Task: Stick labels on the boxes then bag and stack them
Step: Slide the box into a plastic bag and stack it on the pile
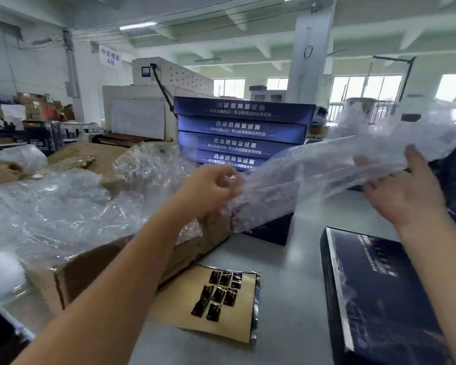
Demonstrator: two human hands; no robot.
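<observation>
The left hand (211, 191) pinches one end of a clear plastic bag (313, 169) and the right hand (403, 192), fingers spread, touches the other, in front of the stack of blue boxes (244, 127), with the label sheet (179, 306) and a dark box (374, 293) nearer still.

Grey table (300, 285): box (379, 299), label sheet (184, 306), carton (90, 272)

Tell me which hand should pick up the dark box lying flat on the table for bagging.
Right, most likely. The dark box lies just below the right hand, which only rests open fingers on the clear bag. The left hand pinches the bag and sits farther from the box.
</observation>
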